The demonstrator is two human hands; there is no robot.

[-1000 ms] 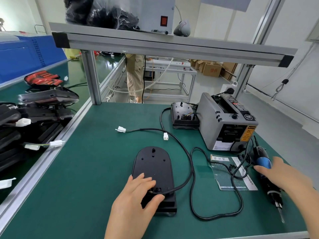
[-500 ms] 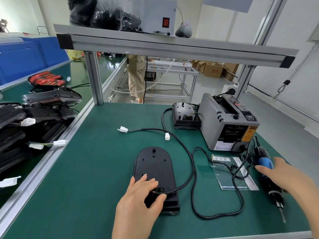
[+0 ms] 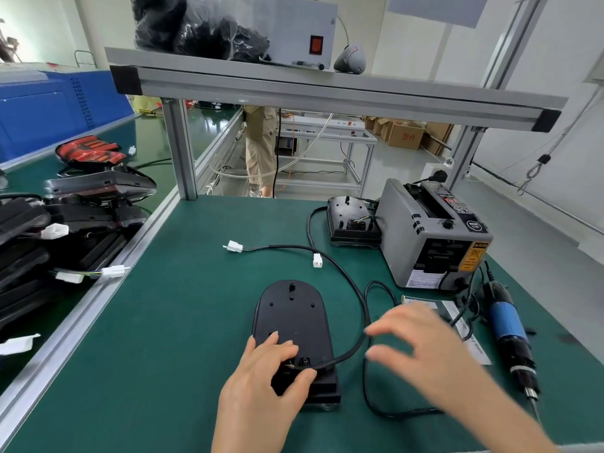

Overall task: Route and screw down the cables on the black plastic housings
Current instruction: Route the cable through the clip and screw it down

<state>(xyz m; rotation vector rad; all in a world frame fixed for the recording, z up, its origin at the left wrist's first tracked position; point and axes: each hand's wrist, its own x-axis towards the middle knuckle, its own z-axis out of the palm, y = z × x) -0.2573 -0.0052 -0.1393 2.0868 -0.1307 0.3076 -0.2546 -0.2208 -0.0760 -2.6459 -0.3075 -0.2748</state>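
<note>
Both hands empty: left hand (image 3: 261, 384) flat on rigid housing (image 3: 291, 318), right hand (image 3: 421, 348) splayed at three o'clock; pinch limp-looking cable (image 3: 347, 356) beside housing.

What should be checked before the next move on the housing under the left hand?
1. Black housing lies flat on the green mat: ok.
2. Left hand presses on its near end: ok.
3. Cable routed on the housing: not ok, it loops free over the mat to the right.
4. Right hand free: ok, open and empty, though blurred.
5. Screwdriver picked up: not ok, it lies on the mat at the right.
6. Screw at the cable exit: cannot tell, too small.
</note>
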